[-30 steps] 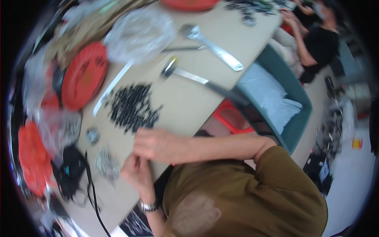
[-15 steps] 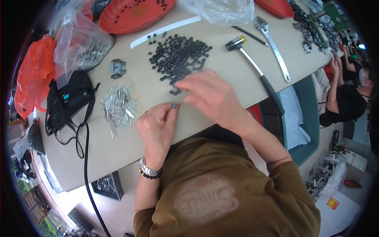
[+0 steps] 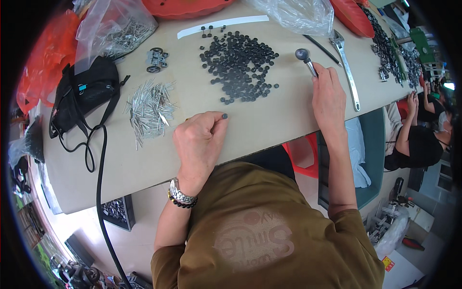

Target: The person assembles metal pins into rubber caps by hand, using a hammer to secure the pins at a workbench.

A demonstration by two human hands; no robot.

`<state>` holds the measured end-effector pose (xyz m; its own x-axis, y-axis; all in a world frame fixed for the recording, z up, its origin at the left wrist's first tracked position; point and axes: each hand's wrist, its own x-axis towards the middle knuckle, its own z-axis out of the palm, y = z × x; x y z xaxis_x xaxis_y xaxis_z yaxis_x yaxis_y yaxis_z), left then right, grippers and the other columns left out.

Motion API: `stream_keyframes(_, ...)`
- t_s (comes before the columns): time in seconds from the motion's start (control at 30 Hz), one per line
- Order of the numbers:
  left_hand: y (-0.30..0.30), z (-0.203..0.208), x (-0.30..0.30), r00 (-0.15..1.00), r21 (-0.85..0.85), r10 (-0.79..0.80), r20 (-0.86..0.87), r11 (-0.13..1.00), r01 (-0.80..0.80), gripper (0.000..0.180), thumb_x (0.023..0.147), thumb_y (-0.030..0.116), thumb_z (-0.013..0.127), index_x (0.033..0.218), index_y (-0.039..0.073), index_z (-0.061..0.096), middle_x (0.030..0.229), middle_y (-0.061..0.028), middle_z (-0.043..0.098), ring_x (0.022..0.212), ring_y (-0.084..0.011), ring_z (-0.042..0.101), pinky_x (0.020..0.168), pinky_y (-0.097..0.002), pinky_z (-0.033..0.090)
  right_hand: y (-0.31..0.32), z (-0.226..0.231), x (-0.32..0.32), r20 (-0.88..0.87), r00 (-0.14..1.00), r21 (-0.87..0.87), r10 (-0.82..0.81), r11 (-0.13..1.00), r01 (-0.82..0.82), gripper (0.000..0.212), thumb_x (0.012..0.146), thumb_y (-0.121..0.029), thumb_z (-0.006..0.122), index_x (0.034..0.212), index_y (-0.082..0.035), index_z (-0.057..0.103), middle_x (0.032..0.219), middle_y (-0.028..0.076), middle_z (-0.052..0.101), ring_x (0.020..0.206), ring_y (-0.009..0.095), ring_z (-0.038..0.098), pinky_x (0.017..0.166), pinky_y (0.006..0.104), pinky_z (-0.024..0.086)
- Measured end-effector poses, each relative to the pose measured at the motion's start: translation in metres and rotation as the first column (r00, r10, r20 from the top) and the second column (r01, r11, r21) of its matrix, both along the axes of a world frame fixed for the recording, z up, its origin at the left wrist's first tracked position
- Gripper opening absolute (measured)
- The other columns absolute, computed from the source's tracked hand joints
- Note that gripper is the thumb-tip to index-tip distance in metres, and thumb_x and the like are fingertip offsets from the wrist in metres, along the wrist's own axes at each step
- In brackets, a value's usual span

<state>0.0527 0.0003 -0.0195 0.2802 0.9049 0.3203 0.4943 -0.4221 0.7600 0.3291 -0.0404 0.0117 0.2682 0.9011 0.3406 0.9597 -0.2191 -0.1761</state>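
Note:
Low over the table's near edge, my left hand is curled into a fist with the thumb pointing toward a heap of small black wheels. What it holds, if anything, is hidden; a small dark spot shows at the thumb tip. To the right, my right hand is wrapped around a hammer, its round head raised toward the wheels. Left of the fist lies a pile of thin metal pins. Beyond the pins stands a small grey toy-car chassis with black wheels.
An adjustable wrench and a dark rod lie on the right. Behind are a white strip, a red tray and clear plastic bags. A black pouch with a cord sits left. A green crate stands beside the table.
My right hand has left the wheels, moved right and taken hold of the hammer, which lay on the table. My left fist stays in about the same place. The view has shifted slightly.

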Motion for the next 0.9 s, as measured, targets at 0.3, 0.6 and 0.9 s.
stream_keyframes(0.3,-0.001,0.011,0.0,0.993,-0.01,0.009,-0.116,1.0,-0.01,0.004,0.081,0.007,0.076,0.081,0.003,0.075,0.071,-0.0127,0.07,0.062,-0.0289,0.068,0.057,-0.0371,0.051,-0.025,0.05,-0.082,-0.419,0.727,-0.003,0.544,0.799,-0.601,0.038,0.093,0.0,0.055,0.131,-0.002,0.057,0.096,0.013,0.053,0.074,0.034,0.063,0.056,0.0413,0.053)
stream_keyframes(0.6,-0.003,0.013,-0.002,0.995,-0.052,-0.005,-0.101,0.999,0.0,0.005,0.081,0.008,0.075,0.08,0.003,0.074,0.071,-0.0133,0.069,0.061,-0.0303,0.067,0.056,-0.0385,0.051,-0.026,0.05,-0.085,-0.306,0.784,-0.127,0.54,0.793,-0.595,0.043,0.089,-0.002,0.058,0.132,-0.002,0.056,0.096,0.011,0.052,0.074,0.031,0.064,0.057,0.0418,0.054)
stream_keyframes(0.9,0.002,0.013,-0.001,0.994,-0.023,-0.02,-0.111,1.0,0.017,0.005,0.081,0.007,0.075,0.08,0.003,0.074,0.071,-0.0135,0.069,0.061,-0.0309,0.067,0.056,-0.0391,0.051,-0.022,0.05,-0.085,-0.293,0.802,-0.182,0.52,0.793,-0.581,0.045,0.088,-0.001,0.058,0.133,-0.002,0.057,0.097,0.011,0.052,0.073,0.03,0.063,0.058,0.04,0.054)
